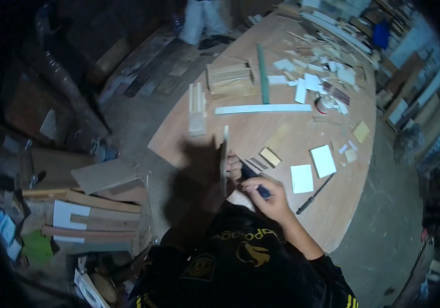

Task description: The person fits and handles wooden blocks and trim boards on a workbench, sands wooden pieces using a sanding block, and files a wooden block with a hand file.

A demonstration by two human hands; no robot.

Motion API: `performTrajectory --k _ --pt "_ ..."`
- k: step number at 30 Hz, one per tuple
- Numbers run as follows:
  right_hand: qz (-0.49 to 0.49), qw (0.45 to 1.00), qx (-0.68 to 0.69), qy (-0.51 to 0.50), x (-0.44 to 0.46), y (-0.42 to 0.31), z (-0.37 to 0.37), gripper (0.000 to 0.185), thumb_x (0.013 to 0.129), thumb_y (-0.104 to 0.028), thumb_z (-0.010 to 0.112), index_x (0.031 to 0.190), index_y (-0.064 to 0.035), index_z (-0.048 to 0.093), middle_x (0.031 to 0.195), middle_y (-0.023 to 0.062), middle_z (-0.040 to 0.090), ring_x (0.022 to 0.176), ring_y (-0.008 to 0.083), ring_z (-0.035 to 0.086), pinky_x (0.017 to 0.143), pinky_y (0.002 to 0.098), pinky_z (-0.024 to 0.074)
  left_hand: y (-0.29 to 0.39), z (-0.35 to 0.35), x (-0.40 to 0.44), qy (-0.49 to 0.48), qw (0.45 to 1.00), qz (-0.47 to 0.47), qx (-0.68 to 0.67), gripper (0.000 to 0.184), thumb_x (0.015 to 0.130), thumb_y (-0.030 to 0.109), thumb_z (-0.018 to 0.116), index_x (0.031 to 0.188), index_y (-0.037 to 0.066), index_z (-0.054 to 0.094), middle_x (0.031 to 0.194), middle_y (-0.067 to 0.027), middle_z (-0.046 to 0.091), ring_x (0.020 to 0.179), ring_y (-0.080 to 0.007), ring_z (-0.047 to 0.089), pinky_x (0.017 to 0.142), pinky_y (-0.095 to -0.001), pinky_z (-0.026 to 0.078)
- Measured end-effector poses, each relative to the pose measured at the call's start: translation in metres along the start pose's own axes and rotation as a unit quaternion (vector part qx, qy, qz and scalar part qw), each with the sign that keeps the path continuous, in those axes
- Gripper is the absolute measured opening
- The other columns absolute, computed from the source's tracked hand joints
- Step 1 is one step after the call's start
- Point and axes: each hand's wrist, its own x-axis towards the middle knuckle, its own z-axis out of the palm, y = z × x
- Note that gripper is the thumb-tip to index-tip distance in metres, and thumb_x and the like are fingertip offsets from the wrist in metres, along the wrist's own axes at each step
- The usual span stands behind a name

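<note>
My left hand (234,167) grips a thin wooden board (225,159), which stands on edge and shows mostly its narrow side. In my right hand (268,195) is a dark-handled tool (263,191), its handle sticking out below the fingers. Its front end lies close to my left fingers, and its kind does not show. Just beyond the hands, a small wooden frame-like block (270,157) and narrow dark strips (257,164) rest on the table (204,154). Right of my right hand are two white square pieces, one nearer (302,178) and one farther (323,161).
A thin dark rod-like tool (308,203) lies right of the hands. Farther back are a long pale strip (263,109), a green strip (263,74), wooden assemblies (233,82), a small tub (324,104) and scattered offcuts. Stacked boards (97,215) sit left; a person's legs (203,23) show behind.
</note>
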Motion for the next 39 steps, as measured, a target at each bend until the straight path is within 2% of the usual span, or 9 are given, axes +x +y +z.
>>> performTrajectory --k 1,4,8,17,26,28,32,35,39 --pt "-0.016 1.000 -0.002 0.011 0.005 -0.007 0.002 0.012 0.083 0.000 0.065 0.094 -0.0020 0.070 0.087 0.0108 0.069 0.078 0.0181 0.065 0.072 0.0272 0.0501 0.019 -0.028 0.010 -0.113 0.989 -0.093 0.016 0.036 0.103 0.029 0.039 0.113 -0.001 0.056 0.091 -0.0116 0.058 0.079 -0.0176 0.055 0.063 -0.0274 0.046" --pt "-0.030 0.999 -0.025 0.016 0.016 -0.030 0.000 0.012 0.083 0.002 0.066 0.094 0.0016 0.069 0.089 0.0119 0.069 0.080 0.0189 0.066 0.074 0.0292 0.0502 -0.001 0.004 0.003 -0.004 1.000 -0.011 0.009 0.047 0.102 0.036 0.040 0.126 -0.003 0.051 0.096 -0.0115 0.061 0.084 -0.0197 0.057 0.062 -0.0295 0.051" --pt "-0.069 0.995 -0.060 0.032 0.026 -0.036 0.003 0.019 0.079 0.001 0.069 0.097 -0.0005 0.071 0.090 0.0128 0.069 0.082 0.0212 0.067 0.074 0.0295 0.0513 -0.007 0.004 0.004 -0.004 0.998 0.022 0.062 0.048 0.102 0.038 0.039 0.124 -0.002 0.053 0.091 -0.0107 0.061 0.083 -0.0194 0.058 0.059 -0.0318 0.053" --pt "-0.092 0.995 -0.044 -0.003 0.026 -0.032 0.005 0.022 0.074 0.004 0.071 0.095 -0.0008 0.070 0.091 0.0131 0.069 0.083 0.0245 0.067 0.075 0.0309 0.0519 -0.030 0.037 0.007 0.171 0.977 0.078 0.099 0.046 0.100 0.045 0.043 0.110 0.004 0.060 0.077 -0.0058 0.059 0.070 -0.0165 0.057 0.052 -0.0288 0.049" --pt "-0.105 0.993 -0.054 -0.031 0.027 -0.028 0.002 0.014 0.072 0.004 0.069 0.086 0.0000 0.067 0.084 0.0129 0.067 0.076 0.0233 0.066 0.069 0.0318 0.0503 -0.026 0.034 0.007 0.294 0.901 0.155 0.278 0.032 0.100 0.039 0.047 0.102 0.008 0.056 0.065 0.0000 0.050 0.056 -0.0102 0.048 0.044 -0.0247 0.038" --pt "-0.087 0.993 -0.045 -0.066 0.027 -0.025 -0.001 0.014 0.072 0.003 0.069 0.085 -0.0006 0.064 0.083 0.0125 0.066 0.075 0.0232 0.065 0.069 0.0317 0.0502 -0.015 0.010 0.000 0.319 0.824 0.211 0.417 0.022 0.099 0.030 0.048 0.100 0.009 0.053 0.066 0.0013 0.047 0.055 -0.0083 0.047 0.042 -0.0244 0.037" --pt "-0.045 0.993 0.008 -0.105 0.025 -0.016 -0.004 0.014 0.072 0.001 0.068 0.085 -0.0014 0.062 0.083 0.0113 0.065 0.075 0.0225 0.064 0.069 0.0308 0.0491 -0.034 0.041 0.001 0.294 0.848 0.195 0.396 0.014 0.098 0.022 0.046 0.098 0.009 0.051 0.069 0.0022 0.045 0.053 -0.0073 0.046 0.042 -0.0231 0.038" --pt "0.005 0.985 0.042 -0.165 0.021 -0.013 -0.006 0.016 0.071 -0.003 0.070 0.082 -0.0011 0.060 0.081 0.0127 0.062 0.074 0.0262 0.061 0.068 0.0345 0.0483 -0.042 0.055 0.000 0.334 0.764 0.182 0.520 0.014 0.098 0.022 0.045 0.098 0.009 0.051 0.070 0.0019 0.048 0.056 -0.0082 0.050 0.047 -0.0209 0.043" --pt "0.016 0.987 0.031 -0.155 0.009 0.002 -0.001 0.018 0.070 -0.005 0.071 0.081 -0.0021 0.057 0.076 0.0086 0.059 0.070 0.0178 0.057 0.065 0.0302 0.0453 -0.015 0.004 -0.027 0.236 0.801 0.237 0.496 0.025 0.100 0.030 0.045 0.105 0.007 0.054 0.075 0.0000 0.055 0.061 -0.0099 0.056 0.048 -0.0230 0.045"
